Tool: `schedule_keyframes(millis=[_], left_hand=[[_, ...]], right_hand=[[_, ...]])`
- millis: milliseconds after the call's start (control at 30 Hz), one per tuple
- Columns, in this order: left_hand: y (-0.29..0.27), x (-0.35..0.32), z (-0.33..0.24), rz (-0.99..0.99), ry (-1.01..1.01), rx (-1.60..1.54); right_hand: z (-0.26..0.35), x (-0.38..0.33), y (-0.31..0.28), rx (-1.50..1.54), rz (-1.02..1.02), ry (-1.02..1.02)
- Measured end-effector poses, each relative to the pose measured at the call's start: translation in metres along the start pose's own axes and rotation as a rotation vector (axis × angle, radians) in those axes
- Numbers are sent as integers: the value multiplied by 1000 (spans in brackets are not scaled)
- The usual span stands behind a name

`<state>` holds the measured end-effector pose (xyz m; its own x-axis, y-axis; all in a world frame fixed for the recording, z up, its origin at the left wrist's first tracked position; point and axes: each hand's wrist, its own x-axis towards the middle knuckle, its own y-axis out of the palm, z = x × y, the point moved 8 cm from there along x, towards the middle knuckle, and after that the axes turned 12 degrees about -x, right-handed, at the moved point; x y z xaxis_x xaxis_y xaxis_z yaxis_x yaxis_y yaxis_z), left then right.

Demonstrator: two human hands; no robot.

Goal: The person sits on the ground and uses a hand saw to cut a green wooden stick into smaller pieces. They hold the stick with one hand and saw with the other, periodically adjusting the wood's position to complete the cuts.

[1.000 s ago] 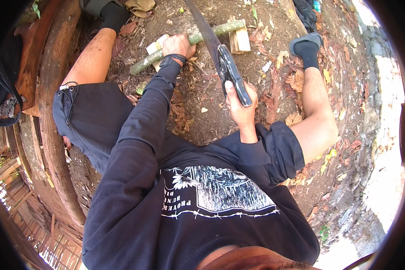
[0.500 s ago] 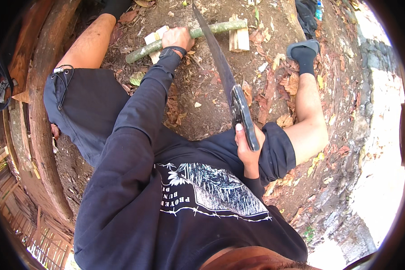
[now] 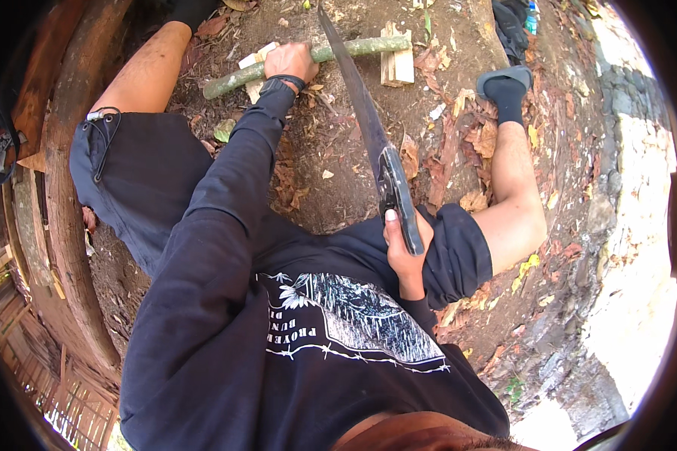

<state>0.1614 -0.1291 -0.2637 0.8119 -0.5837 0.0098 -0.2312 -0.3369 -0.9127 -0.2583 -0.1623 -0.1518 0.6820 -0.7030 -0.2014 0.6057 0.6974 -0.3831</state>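
Note:
A greenish-grey branch [image 3: 361, 46] lies crosswise on the ground before me, raised on two pale split wood blocks. My left hand [image 3: 290, 62] is closed around it from above, left of the saw and beside the left block [image 3: 254, 89]. The dark blade of a hand saw [image 3: 362, 101] crosses the branch between the two blocks, its tip pointing far and slightly left. My right hand [image 3: 408, 244] is wrapped round the saw's black handle [image 3: 399, 197], close to my right thigh, thumb along its left side. The right block [image 3: 396, 66] sits under the branch's right end.
My legs are spread to both sides. Dry leaves [image 3: 485, 139] and wood chips litter the bare soil. A long log [image 3: 74, 218] and woven slats [image 3: 19, 338] border the left; a stone edge [image 3: 628, 180] runs along the right. A bottle [image 3: 532, 19] stands beside dark cloth at the far right.
The saw handle and my right hand have shifted slightly left and toward me. The branch's left end has moved a little left and farther away. Both grips stay the same.

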Motion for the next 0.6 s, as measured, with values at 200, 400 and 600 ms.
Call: schedule_keyframes(millis=[200,400,600], left_hand=[[-4,-8,-15,-64,51,24],[3,0,2,-13,61,-20],[-16,-10,-32,-73,19,-107]], right_hand=[[41,87,57,-128,-118,-313],[45,61,63,-104,-14,-254],[46,67,48,-143,-101,-296]])
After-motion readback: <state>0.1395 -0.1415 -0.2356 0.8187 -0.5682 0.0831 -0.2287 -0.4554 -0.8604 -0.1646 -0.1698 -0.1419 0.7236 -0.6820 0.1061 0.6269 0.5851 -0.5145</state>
